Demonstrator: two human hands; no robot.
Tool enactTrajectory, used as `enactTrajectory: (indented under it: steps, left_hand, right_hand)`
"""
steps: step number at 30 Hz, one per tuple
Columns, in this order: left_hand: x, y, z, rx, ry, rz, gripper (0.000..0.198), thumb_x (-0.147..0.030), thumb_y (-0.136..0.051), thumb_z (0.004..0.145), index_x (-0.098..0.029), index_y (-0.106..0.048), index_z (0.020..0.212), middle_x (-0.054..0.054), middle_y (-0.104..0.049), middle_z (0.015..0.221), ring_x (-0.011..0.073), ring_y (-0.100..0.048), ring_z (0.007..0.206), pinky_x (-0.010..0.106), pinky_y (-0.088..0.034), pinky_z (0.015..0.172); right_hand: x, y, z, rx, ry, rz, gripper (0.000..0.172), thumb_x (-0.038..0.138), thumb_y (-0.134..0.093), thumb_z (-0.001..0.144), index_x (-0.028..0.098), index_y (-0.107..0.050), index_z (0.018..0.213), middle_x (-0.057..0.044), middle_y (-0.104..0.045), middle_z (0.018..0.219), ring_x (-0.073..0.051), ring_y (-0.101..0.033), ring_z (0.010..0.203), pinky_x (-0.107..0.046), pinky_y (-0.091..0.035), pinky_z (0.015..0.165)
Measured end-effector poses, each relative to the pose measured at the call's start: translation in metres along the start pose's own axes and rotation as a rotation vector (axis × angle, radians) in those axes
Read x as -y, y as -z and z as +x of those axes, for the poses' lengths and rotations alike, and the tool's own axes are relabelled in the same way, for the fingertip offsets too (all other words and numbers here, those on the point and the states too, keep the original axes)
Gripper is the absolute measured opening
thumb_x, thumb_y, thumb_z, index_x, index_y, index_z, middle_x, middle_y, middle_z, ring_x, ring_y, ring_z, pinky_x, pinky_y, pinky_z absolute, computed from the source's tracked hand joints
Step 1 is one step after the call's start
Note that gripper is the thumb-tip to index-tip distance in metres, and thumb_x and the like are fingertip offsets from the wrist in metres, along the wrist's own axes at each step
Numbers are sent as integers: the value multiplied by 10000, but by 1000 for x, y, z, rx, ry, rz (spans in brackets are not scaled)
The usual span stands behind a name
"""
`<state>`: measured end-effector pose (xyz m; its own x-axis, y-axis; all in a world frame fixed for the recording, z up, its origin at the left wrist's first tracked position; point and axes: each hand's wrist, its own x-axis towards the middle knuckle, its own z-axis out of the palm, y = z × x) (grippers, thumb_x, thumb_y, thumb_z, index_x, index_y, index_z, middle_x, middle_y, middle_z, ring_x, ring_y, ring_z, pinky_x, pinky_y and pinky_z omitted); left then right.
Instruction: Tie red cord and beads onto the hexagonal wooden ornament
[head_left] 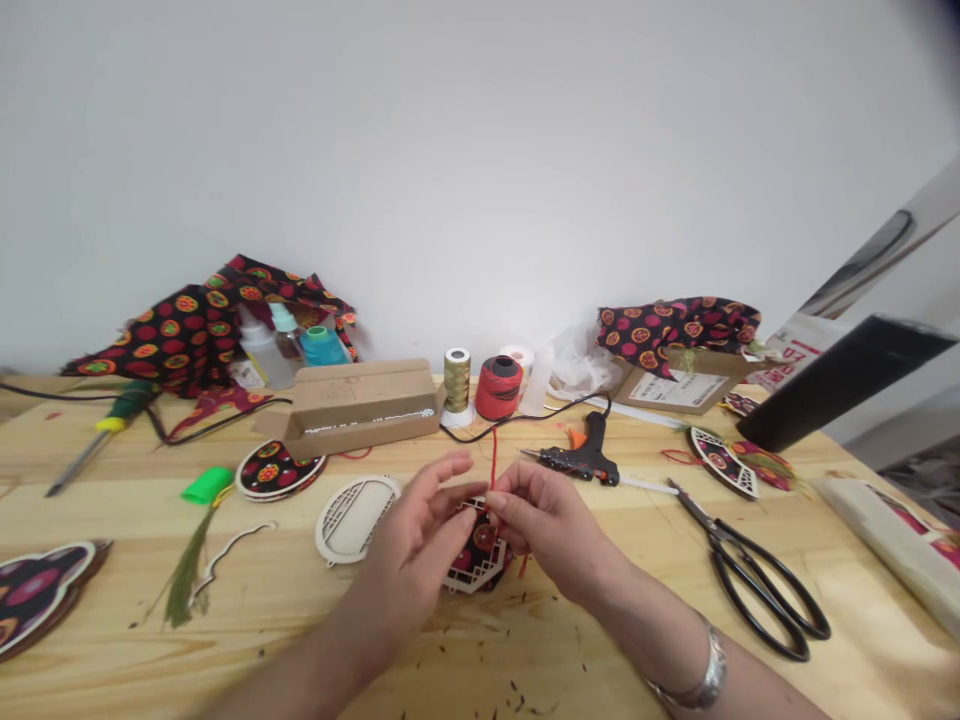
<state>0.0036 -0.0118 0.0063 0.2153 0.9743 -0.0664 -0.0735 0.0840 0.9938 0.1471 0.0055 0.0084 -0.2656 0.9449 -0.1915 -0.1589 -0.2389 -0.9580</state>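
Note:
In the middle of the table lies a fabric-covered ornament (478,572) with a pale lattice frame and dark flowered cloth. My left hand (416,535) is at its left side, fingers stretched out and apart, the thumb at the frame's upper edge. My right hand (551,525) is closed, thumb and forefinger pinching a red cord (494,460) at the ornament's top. From that pinch the cord runs up toward a red thread spool (499,388). A short red cord end hangs beside the ornament, below my right fingers. Part of the ornament is hidden by both hands.
Left of my hands lie an oval wooden frame (341,545), a round fabric piece (274,470) and a green tassel (187,575). A black glue gun (592,455) and black-handled scissors (757,580) lie to the right. Behind stand an open cardboard box (367,420) and a gold thread spool (457,382).

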Motion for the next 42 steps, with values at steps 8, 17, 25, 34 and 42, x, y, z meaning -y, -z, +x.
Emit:
enactTrajectory:
  steps: [8, 17, 25, 34, 42]
  left_hand:
    - [-4, -1, 0, 24, 114, 99, 307, -264, -562, 757, -197, -561, 1057, 17, -664, 738, 168, -604, 692, 248, -464, 616]
    - [-3, 1, 6, -36, 173, 81, 133, -276, -621, 705, -209, -694, 795, -19, -678, 681, 123, -569, 615, 191, -435, 553]
    - [-4, 3, 7, -19, 220, -8, 100, -267, -643, 688, -180, -687, 712, -43, -590, 536, 62, -423, 442, 161, -310, 419]
    - [-1, 6, 9, 53, 316, -194, 123, -246, -659, 680, -124, -676, 672, -49, -469, 466, 22, -256, 378, 177, -123, 367]
    - [1, 8, 10, 71, 358, -246, 128, -244, -675, 653, -116, -663, 651, -74, -376, 442, 23, -223, 389, 189, -98, 372]
  right_hand:
    - [0, 1, 1, -14, 14, -103, 161, 239, -573, 705, 155, -462, 625, 76, -432, 457, -41, -345, 386, -172, -248, 384]
    - [-3, 3, 2, -24, 61, -220, 151, 209, -557, 717, 150, -478, 602, 70, -414, 464, -46, -338, 416, -172, -243, 392]
    - [-4, 3, 2, -8, 62, -205, 145, 214, -569, 710, 150, -481, 614, 65, -434, 478, -48, -353, 431, -171, -271, 401]
    - [0, 2, 1, 20, 1, -61, 187, 250, -610, 672, 155, -473, 589, 81, -431, 428, -37, -340, 378, -173, -250, 378]
    - [-1, 3, 2, 57, -10, -9, 224, 285, -647, 650, 144, -477, 609, 68, -475, 465, -30, -348, 379, -171, -256, 381]
